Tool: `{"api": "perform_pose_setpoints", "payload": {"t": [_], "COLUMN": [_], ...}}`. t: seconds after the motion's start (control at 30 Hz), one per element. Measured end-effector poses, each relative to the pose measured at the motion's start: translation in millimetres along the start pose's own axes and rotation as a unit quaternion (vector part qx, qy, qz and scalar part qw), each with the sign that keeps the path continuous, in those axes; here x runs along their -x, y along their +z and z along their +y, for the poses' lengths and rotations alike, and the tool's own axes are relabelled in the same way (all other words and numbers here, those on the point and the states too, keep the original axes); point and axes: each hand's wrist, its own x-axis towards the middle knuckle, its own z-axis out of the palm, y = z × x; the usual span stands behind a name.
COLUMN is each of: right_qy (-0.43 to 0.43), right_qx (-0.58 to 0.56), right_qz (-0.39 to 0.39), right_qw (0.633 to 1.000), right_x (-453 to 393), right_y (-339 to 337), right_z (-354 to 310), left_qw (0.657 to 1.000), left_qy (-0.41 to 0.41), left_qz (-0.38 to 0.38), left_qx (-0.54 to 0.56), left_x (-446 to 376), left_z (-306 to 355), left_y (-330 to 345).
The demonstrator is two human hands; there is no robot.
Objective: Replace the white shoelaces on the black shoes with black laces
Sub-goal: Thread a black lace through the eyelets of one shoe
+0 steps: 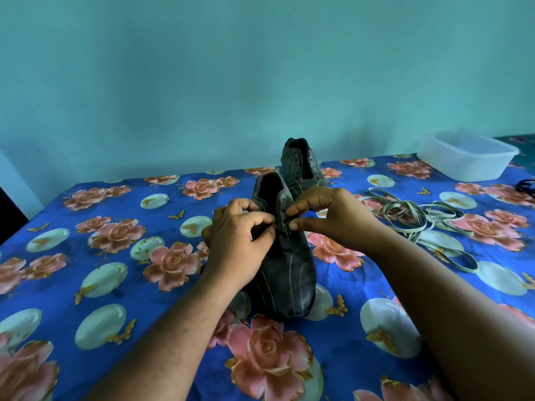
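The near black shoe (pixel 285 282) stands in the middle of the table, toe toward me, with no white lace in it. My left hand (pixel 240 241) grips its left eyelet flap. My right hand (pixel 327 215) pinches the right eyelet flap between thumb and forefinger; whether a black lace is in that pinch is too dark to tell. The second black shoe (pixel 304 166) stands behind it, unlaced, untouched. The removed white laces (pixel 417 218) lie in a loose tangle to the right. A bit of black lace (pixel 527 186) shows at the right edge.
A blue flowered cloth (pixel 121 256) covers the table. A clear plastic container (pixel 466 154) sits at the back right corner. A teal wall rises just behind the table's far edge.
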Motion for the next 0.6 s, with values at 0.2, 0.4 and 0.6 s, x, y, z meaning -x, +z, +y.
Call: {"api": "perform_pose_setpoints", "payload": {"t": [0.2, 0.4, 0.6], "right_qy": [-0.009, 0.083, 0.183], "right_qx": [0.007, -0.089, -0.226], "right_qz": [0.015, -0.013, 0.074], "right_qw": [1.0, 0.993, 0.954], "right_x": [1, 2, -1], "right_y": [7, 0, -17], "right_z": [-5, -4, 6], "left_qw": [0.997, 0.972, 0.977], "left_qy": [0.017, -0.003, -0.015], "left_qz": [-0.019, -0.14, -0.151], "left_qx": [0.071, 0.187, 0.149], "left_x": [-1, 3, 2], "left_z": [-8, -31, -34], "left_y": [-3, -20, -23]}}
